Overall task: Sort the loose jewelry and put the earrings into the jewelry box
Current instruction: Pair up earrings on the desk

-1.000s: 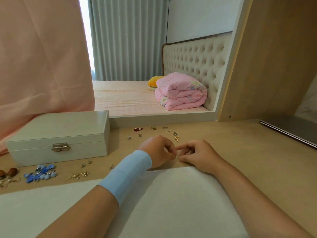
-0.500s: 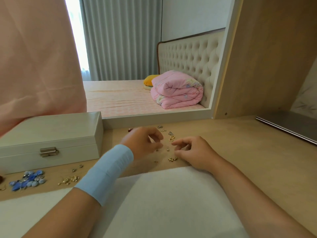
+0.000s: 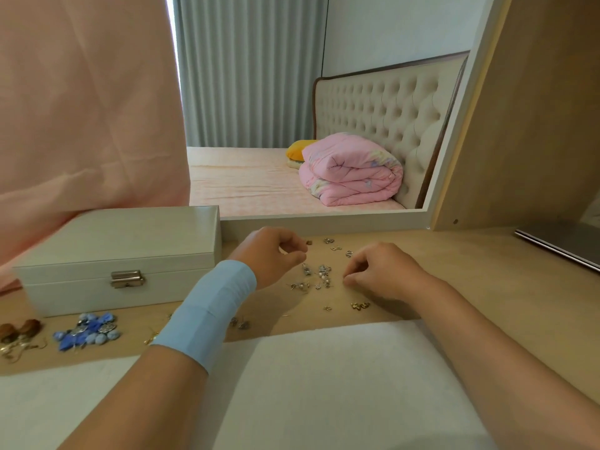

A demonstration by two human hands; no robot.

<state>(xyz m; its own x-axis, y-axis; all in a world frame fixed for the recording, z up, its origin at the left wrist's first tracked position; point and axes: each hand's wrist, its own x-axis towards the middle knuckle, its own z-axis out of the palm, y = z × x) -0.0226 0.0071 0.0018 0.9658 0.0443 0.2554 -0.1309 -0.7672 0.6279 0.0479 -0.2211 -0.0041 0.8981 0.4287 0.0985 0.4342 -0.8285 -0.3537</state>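
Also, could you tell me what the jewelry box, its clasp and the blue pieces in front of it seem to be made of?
Jewelry box: likely faux leather or coated board, off-white, matte with a faint grain.
Clasp: metal, silvery and shiny, catching light.
Blue pieces: possibly fabric or resin with silvery metal fittings; too small to be sure.
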